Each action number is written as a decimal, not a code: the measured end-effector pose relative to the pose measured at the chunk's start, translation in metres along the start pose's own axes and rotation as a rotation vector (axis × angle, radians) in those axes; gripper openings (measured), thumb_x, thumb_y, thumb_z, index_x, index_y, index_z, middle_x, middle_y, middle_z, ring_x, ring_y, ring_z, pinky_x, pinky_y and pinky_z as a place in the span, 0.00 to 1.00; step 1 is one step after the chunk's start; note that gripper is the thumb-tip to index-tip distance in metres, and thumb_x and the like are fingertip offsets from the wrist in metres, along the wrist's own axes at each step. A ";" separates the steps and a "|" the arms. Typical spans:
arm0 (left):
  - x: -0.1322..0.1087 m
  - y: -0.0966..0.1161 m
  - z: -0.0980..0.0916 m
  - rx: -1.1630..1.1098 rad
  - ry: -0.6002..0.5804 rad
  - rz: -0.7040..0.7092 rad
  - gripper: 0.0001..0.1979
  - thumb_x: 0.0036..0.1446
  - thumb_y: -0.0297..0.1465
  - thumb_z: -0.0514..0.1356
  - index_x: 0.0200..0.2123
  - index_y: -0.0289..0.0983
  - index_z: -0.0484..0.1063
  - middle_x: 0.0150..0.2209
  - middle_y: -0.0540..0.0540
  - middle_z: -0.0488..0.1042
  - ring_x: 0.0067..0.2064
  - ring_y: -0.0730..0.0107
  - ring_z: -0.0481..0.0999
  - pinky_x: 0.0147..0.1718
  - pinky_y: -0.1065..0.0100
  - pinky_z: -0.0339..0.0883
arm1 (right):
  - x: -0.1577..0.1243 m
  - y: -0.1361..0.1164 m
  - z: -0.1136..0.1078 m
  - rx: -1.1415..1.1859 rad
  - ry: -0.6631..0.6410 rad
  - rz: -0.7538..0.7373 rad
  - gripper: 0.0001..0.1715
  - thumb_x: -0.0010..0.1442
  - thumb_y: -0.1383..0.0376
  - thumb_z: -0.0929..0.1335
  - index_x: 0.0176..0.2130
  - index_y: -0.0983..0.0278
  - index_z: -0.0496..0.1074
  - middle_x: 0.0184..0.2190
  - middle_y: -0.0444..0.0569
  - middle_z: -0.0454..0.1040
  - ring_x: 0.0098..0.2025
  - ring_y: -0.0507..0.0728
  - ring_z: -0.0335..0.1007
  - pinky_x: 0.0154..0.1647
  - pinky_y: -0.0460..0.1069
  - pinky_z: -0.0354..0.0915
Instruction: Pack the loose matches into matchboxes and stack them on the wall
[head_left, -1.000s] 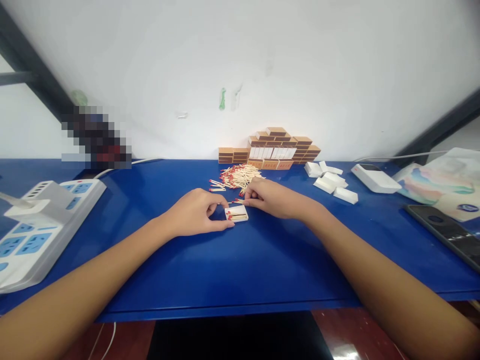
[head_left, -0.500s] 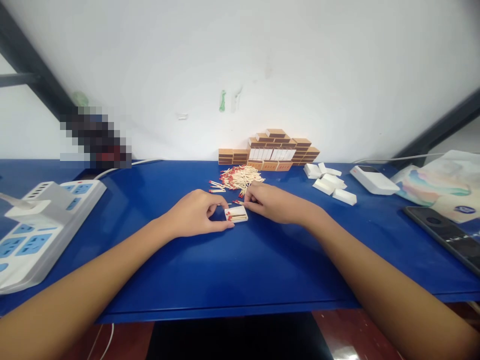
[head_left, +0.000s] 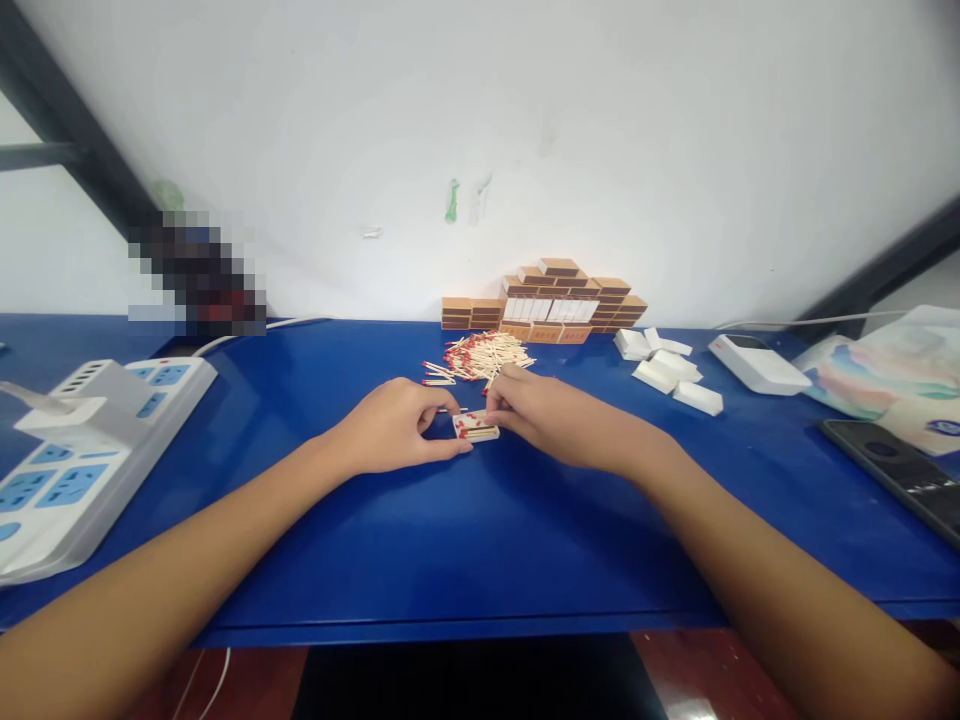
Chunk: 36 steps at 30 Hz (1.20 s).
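Note:
A small white matchbox tray [head_left: 475, 429] with red-tipped matches in it lies on the blue table [head_left: 480, 540]. My left hand [head_left: 395, 426] grips the tray's left end between thumb and fingers. My right hand [head_left: 546, 413] is closed at the tray's right end, its fingertips pinched on matches over the tray. Just behind both hands lies a loose pile of matches [head_left: 480, 357].
Stacked brown matchboxes [head_left: 551, 300] line the wall. Several white empty trays [head_left: 667, 368] lie to the right, then a white device [head_left: 759, 363], a tissue pack [head_left: 877, 372] and a dark phone [head_left: 900, 465]. A white power strip [head_left: 67, 450] sits at the left.
My right hand has moved from the edge of the match pile down onto the tray's right end. The left hand stays on the tray.

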<state>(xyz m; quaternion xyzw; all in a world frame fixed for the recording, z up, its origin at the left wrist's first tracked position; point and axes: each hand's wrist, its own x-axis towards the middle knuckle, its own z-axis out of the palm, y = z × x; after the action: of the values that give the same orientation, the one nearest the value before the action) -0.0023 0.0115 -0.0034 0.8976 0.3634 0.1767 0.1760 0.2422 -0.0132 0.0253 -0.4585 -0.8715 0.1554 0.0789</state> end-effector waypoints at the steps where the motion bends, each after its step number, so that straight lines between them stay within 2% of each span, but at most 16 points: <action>1: 0.000 0.000 0.000 0.003 -0.003 0.000 0.20 0.57 0.48 0.67 0.40 0.38 0.81 0.22 0.55 0.67 0.23 0.76 0.64 0.25 0.70 0.52 | 0.000 -0.002 0.002 -0.022 0.008 -0.003 0.09 0.73 0.63 0.64 0.40 0.63 0.70 0.44 0.52 0.72 0.37 0.56 0.69 0.37 0.51 0.61; 7: 0.000 0.002 0.001 -0.012 -0.019 0.011 0.18 0.57 0.47 0.68 0.39 0.38 0.80 0.21 0.55 0.67 0.22 0.76 0.64 0.25 0.70 0.52 | 0.003 -0.009 0.011 -0.098 0.035 -0.057 0.08 0.73 0.64 0.66 0.42 0.64 0.73 0.46 0.53 0.72 0.37 0.56 0.71 0.35 0.50 0.59; 12: -0.001 0.003 0.000 -0.029 -0.026 0.001 0.18 0.57 0.46 0.68 0.43 0.39 0.81 0.21 0.56 0.67 0.22 0.76 0.65 0.25 0.70 0.53 | 0.001 0.000 -0.002 -0.061 0.125 -0.054 0.04 0.71 0.66 0.68 0.44 0.63 0.73 0.45 0.52 0.72 0.40 0.57 0.70 0.39 0.50 0.61; 14: -0.001 0.004 -0.002 -0.031 -0.029 0.000 0.18 0.57 0.46 0.68 0.43 0.39 0.82 0.21 0.56 0.66 0.22 0.76 0.65 0.25 0.70 0.53 | 0.000 0.007 -0.006 -0.034 0.147 -0.057 0.06 0.70 0.65 0.68 0.47 0.62 0.73 0.46 0.52 0.72 0.42 0.58 0.70 0.40 0.50 0.62; 21: -0.001 0.004 -0.002 -0.009 -0.024 0.002 0.18 0.56 0.46 0.69 0.43 0.39 0.81 0.21 0.55 0.68 0.22 0.76 0.65 0.25 0.71 0.52 | 0.004 0.020 -0.001 0.007 0.077 -0.088 0.07 0.69 0.67 0.66 0.38 0.62 0.74 0.40 0.50 0.76 0.40 0.57 0.69 0.40 0.51 0.61; 28: -0.001 0.003 -0.002 -0.015 -0.032 -0.017 0.19 0.56 0.46 0.69 0.43 0.39 0.82 0.22 0.55 0.68 0.23 0.76 0.65 0.25 0.70 0.52 | 0.004 0.008 0.000 0.030 0.130 -0.102 0.08 0.70 0.67 0.66 0.37 0.63 0.73 0.39 0.50 0.76 0.40 0.57 0.69 0.40 0.51 0.60; 36: -0.001 0.004 -0.002 0.000 -0.019 0.024 0.18 0.58 0.46 0.68 0.43 0.38 0.81 0.22 0.55 0.68 0.23 0.76 0.65 0.25 0.70 0.52 | 0.002 0.002 0.004 0.051 0.047 -0.106 0.04 0.67 0.69 0.68 0.38 0.63 0.75 0.39 0.49 0.74 0.38 0.55 0.68 0.39 0.49 0.60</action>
<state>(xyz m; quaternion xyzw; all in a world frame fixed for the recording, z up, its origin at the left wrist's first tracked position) -0.0015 0.0086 -0.0004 0.9035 0.3511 0.1703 0.1772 0.2417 -0.0109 0.0207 -0.4129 -0.8882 0.1623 0.1192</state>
